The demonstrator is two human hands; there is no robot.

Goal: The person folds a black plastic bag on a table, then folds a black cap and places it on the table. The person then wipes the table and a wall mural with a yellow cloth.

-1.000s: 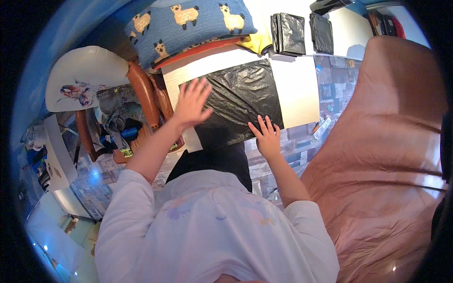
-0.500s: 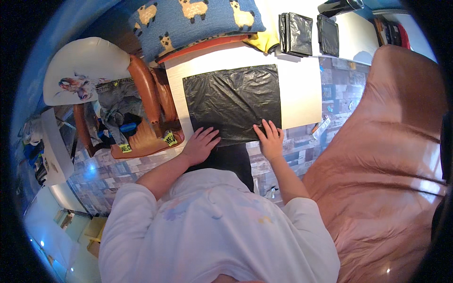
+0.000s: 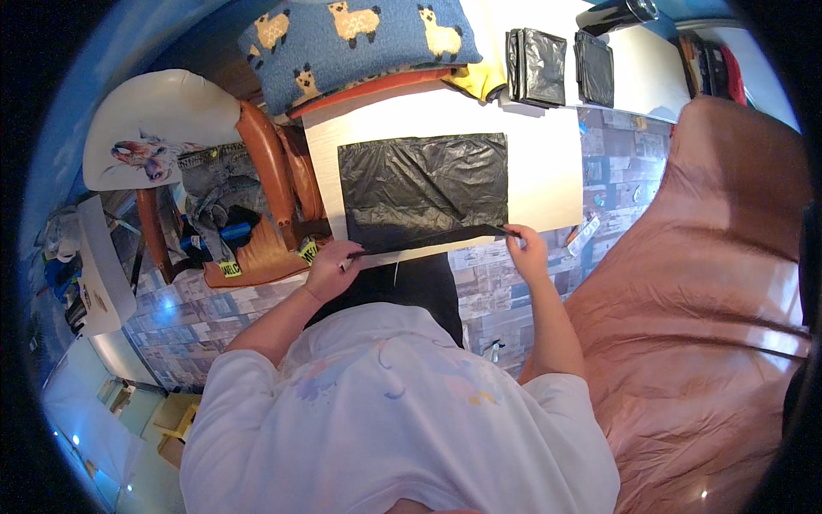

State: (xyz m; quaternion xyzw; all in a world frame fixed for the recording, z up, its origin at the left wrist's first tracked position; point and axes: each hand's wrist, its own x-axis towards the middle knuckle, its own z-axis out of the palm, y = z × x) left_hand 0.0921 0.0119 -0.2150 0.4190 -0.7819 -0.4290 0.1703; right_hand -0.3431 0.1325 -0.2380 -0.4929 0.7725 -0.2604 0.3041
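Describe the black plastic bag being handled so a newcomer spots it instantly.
Find the pale table beside the blue animal-patterned cushion. On it lies a black plastic bag, its near edge pinched by left hand and right hand. Unlike the folded black bundles farther right, it is spread wide.

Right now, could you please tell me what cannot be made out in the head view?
Head view:
- Tabletop beneath the black plastic: covered by it.
- Left hand: some curled fingertips hidden by the hand itself.
- Blue cushion: top cut off by the upper edge.
- Far-left items: too small and blurred to name.
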